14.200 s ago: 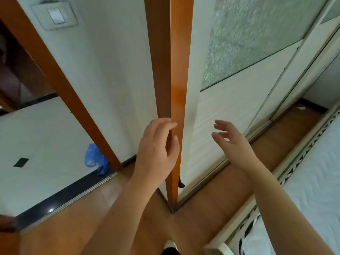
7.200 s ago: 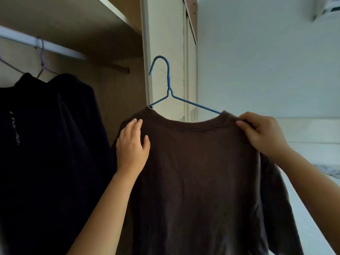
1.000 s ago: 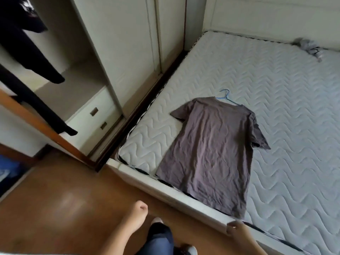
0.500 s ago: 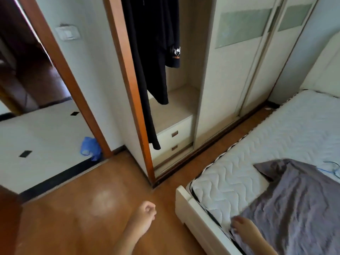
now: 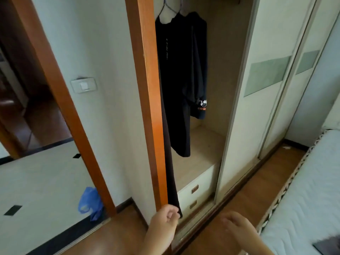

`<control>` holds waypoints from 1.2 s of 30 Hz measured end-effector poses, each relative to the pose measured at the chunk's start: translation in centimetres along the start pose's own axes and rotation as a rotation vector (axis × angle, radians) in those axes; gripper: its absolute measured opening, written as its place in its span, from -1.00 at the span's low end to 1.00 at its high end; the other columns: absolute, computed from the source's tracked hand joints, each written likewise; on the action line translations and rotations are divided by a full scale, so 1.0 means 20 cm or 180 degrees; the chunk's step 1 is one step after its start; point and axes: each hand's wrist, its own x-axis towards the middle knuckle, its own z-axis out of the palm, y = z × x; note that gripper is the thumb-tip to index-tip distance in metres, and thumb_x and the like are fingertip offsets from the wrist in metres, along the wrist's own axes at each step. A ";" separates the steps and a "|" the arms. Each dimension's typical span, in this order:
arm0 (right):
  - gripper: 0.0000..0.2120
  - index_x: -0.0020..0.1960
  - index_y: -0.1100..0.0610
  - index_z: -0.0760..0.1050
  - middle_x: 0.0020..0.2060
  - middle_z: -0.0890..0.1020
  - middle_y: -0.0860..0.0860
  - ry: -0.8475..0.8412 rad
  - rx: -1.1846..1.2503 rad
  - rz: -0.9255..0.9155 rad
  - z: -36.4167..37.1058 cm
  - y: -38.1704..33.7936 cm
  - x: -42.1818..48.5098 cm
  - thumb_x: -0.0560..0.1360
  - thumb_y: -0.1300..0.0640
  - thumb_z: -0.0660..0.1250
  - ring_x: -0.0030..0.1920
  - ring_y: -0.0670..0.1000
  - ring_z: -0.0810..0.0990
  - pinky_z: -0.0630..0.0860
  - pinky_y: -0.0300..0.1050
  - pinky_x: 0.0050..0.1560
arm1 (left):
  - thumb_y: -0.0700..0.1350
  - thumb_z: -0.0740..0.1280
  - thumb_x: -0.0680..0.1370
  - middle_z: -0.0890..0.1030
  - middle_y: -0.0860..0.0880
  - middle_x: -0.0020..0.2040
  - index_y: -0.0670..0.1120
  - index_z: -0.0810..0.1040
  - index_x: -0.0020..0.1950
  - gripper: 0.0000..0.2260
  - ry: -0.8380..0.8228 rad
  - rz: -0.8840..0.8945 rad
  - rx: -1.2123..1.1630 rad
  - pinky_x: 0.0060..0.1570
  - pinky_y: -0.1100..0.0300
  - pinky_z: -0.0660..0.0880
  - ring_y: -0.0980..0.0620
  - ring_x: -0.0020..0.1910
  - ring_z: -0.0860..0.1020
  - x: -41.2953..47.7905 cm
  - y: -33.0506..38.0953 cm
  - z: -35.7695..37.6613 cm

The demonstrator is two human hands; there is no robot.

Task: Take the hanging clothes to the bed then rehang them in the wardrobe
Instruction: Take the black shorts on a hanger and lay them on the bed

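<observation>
Cream sliding-door wardrobe (image 5: 239,107) is standing open, black hanging clothes (image 5: 176,70) inside. Left hand (image 5: 165,220) is hovering by the long hem, grip loosely curled, empty; right hand (image 5: 237,227) relaxed, empty. Should be lifting by wire hanger hooks (image 5: 162,10), not hems.

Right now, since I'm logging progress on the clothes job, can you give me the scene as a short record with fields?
wardrobe: open, two drawers at the bottom
hanging: black garments inside; one long black piece hangs down to drawer level
bed: corner of a grey shirt lies on the mattress, lower right
left hand: loosely curled, empty, close to the long piece's hem
right hand: relaxed, empty
other: blue bag low on the left
</observation>
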 end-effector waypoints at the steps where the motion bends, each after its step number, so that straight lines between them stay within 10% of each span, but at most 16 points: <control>1: -0.76 -0.26 -0.05 0.53 -0.43 0.63 -0.05 0.0053 0.0035 -0.0126 -0.06 -0.07 0.10 0.44 0.27 0.36 -0.33 -0.09 0.61 0.54 -0.13 -0.10 | -0.03 0.16 0.59 0.57 0.13 0.05 0.17 0.40 -0.07 -0.90 0.0048 0.0177 -0.0044 0.11 0.36 0.44 0.19 0.07 0.53 0.10 0.09 0.00; 13: -0.79 -0.12 -0.15 0.45 -0.14 0.63 -0.09 0.0814 0.0276 -0.1896 -0.63 -1.25 0.87 0.53 0.17 0.23 -0.06 -0.06 0.60 0.48 -0.12 0.05 | -0.16 0.23 0.55 0.55 0.13 0.01 -0.02 0.52 0.04 -0.87 0.1382 0.2039 -0.0266 -0.06 0.58 0.35 0.44 -0.02 0.45 1.13 1.13 -0.24; 21: -0.86 -0.08 -0.14 0.44 -0.14 0.63 -0.12 0.1343 -0.0048 -0.2443 -0.81 -1.66 1.08 0.52 0.11 0.23 -0.04 -0.13 0.60 0.50 -0.15 0.08 | -0.15 0.25 0.51 0.51 0.06 0.03 -0.11 0.52 0.09 -0.82 0.2279 0.2843 -0.0647 0.00 0.35 0.42 0.16 0.05 0.50 1.52 1.54 -0.43; 36: -0.76 0.16 0.11 0.43 -0.16 0.51 -0.18 0.1309 0.0188 -0.3348 -0.97 -2.33 1.72 0.51 0.12 0.27 -0.16 -0.27 0.48 0.38 -0.47 -0.13 | 0.11 0.16 0.41 0.45 -0.08 0.29 -0.10 0.47 0.23 -0.53 0.3588 0.2826 0.0012 0.22 0.21 0.26 -0.04 0.28 0.39 2.02 1.82 -0.59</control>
